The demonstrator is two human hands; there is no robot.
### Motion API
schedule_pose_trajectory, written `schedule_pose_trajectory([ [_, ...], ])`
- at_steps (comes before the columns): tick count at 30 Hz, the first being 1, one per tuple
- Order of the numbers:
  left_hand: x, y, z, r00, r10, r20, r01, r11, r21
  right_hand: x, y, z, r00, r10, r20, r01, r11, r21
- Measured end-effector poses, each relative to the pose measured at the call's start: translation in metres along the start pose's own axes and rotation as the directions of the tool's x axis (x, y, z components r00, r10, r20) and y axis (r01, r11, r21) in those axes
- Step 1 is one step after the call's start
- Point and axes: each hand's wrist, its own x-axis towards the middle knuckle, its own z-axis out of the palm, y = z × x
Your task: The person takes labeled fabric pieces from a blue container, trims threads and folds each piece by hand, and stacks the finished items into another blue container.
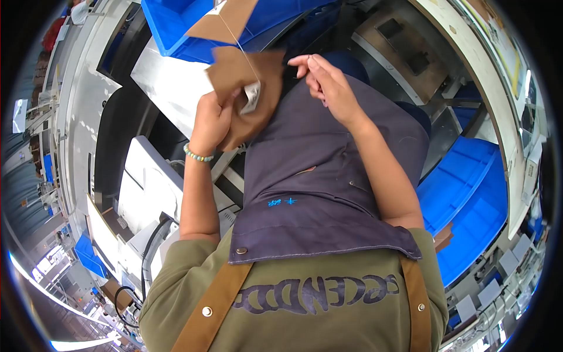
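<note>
My left hand (212, 122), a beaded bracelet at its wrist, grips the edge of a brown fabric piece (258, 120). A white label (251, 97) shows on that piece. From the label a thin pale thread (239, 44) runs up to another brown piece (226, 22) by the blue bin. To the right of the fabric, apart from it, is my right hand (331, 85). Its fingers are bent and pressed together; whatever may be between them is too small to make out. The fabric's upper edge is blurred.
A blue bin (167, 29) stands beyond my hands, next to a pale metal work surface (161, 79). More blue bins (469, 188) are at my right, one with a brown piece (444, 236). A white machine housing (146, 185) is at my left. A dark apron (305, 170) covers my lap.
</note>
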Motion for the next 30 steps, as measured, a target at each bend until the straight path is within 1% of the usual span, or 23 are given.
schedule_pose_trajectory([
  [1,-0.001,0.009,-0.008,0.989,-0.045,0.143,0.034,0.996,0.078,0.004,-0.001,-0.001,0.999,-0.001,-0.035,0.0,0.999,-0.045],
  [2,-0.003,0.017,-0.01,0.977,-0.06,0.206,0.046,0.996,0.071,0.006,-0.003,0.0,0.997,-0.004,-0.071,-0.002,0.996,-0.089],
  [4,-0.006,0.033,-0.007,0.938,-0.087,0.335,0.072,0.996,0.056,0.01,-0.005,0.01,0.998,-0.054,0.034,0.055,0.998,-0.039],
  [5,-0.008,0.037,-0.006,0.92,-0.064,0.388,0.048,0.997,0.053,0.011,-0.005,0.016,0.994,-0.08,0.081,0.081,0.997,-0.013],
  [6,-0.009,0.041,-0.004,0.897,-0.041,0.439,0.023,0.999,0.047,0.01,-0.002,0.02,0.987,-0.044,0.156,0.038,0.998,0.041],
  [7,-0.009,0.044,-0.003,0.873,-0.018,0.487,-0.001,0.999,0.038,0.011,-0.003,0.026,0.967,-0.102,0.232,0.109,0.994,-0.019],
  [8,-0.008,0.048,-0.006,0.843,-0.049,0.535,0.029,0.999,0.045,0.012,0.001,0.025,0.945,0.043,0.325,-0.034,0.999,-0.035],
  [9,-0.009,0.051,-0.009,0.85,-0.026,0.525,0.013,0.999,0.03,0.015,0.009,0.022,0.892,0.185,0.413,-0.174,0.983,-0.064],
  [10,-0.009,0.054,-0.013,0.857,-0.005,0.515,-0.004,1.0,0.015,0.016,0.015,0.017,0.9,0.139,0.413,-0.009,0.954,-0.3],
  [11,-0.01,0.054,-0.018,0.865,0.017,0.502,-0.021,1.0,0.002,0.017,0.019,0.012,0.9,0.093,0.426,0.155,0.845,-0.512],
  [12,-0.012,0.04,-0.023,0.882,-0.049,0.468,0.022,0.998,0.063,0.017,0.022,0.007,0.892,0.052,0.45,0.305,0.665,-0.682],
  [14,-0.01,0.039,-0.035,0.877,-0.16,0.453,0.106,0.984,0.142,0.014,0.025,-0.002,0.872,-0.003,0.489,0.43,0.482,-0.763],
  [15,-0.009,0.04,-0.04,0.867,-0.212,0.452,0.145,0.973,0.177,0.012,0.025,-0.004,0.86,-0.026,0.51,0.481,0.379,-0.791],
  [16,-0.009,0.037,-0.042,0.866,-0.211,0.453,0.145,0.974,0.177,0.013,0.026,-0.004,0.858,-0.028,0.513,0.498,0.289,-0.817],
  [19,-0.008,0.024,-0.045,0.864,-0.224,0.451,0.149,0.969,0.196,0.016,0.031,0.002,0.881,-0.009,0.473,0.467,0.178,-0.866],
  [21,-0.008,0.019,-0.046,0.857,-0.252,0.45,0.16,0.959,0.233,0.02,0.035,0.001,0.905,-0.108,0.41,0.424,0.171,-0.889],
  [22,-0.008,0.015,-0.044,0.884,-0.222,0.412,0.145,0.967,0.209,0.021,0.037,0.0,0.913,-0.157,0.377,0.401,0.17,-0.9],
  [24,-0.009,-0.003,-0.037,0.93,-0.162,0.33,0.112,0.98,0.165,0.018,0.023,0.005,0.932,-0.178,0.317,0.355,0.265,-0.896],
  [25,-0.007,-0.02,-0.029,0.942,-0.199,0.272,0.137,0.964,0.23,0.014,0.015,0.009,0.94,-0.186,0.285,0.332,0.313,-0.89],
  [27,-0.001,-0.067,-0.005,0.955,-0.254,0.152,0.189,0.918,0.35,0.003,0.004,0.021,0.917,-0.269,0.295,0.397,0.545,-0.738],
  [28,-0.002,-0.085,0.012,0.959,-0.275,0.069,0.266,0.957,0.12,-0.002,0.008,0.028,0.907,-0.316,0.277,0.42,0.668,-0.614],
  [29,-0.002,-0.091,0.032,0.95,-0.313,-0.003,0.311,0.943,-0.123,-0.009,0.008,0.035,0.898,-0.322,0.301,0.44,0.7,-0.563],
  [30,-0.001,-0.054,0.046,0.859,-0.511,-0.04,0.412,0.734,-0.54,-0.015,0.008,0.041,0.92,-0.255,0.296,0.383,0.737,-0.556],
])
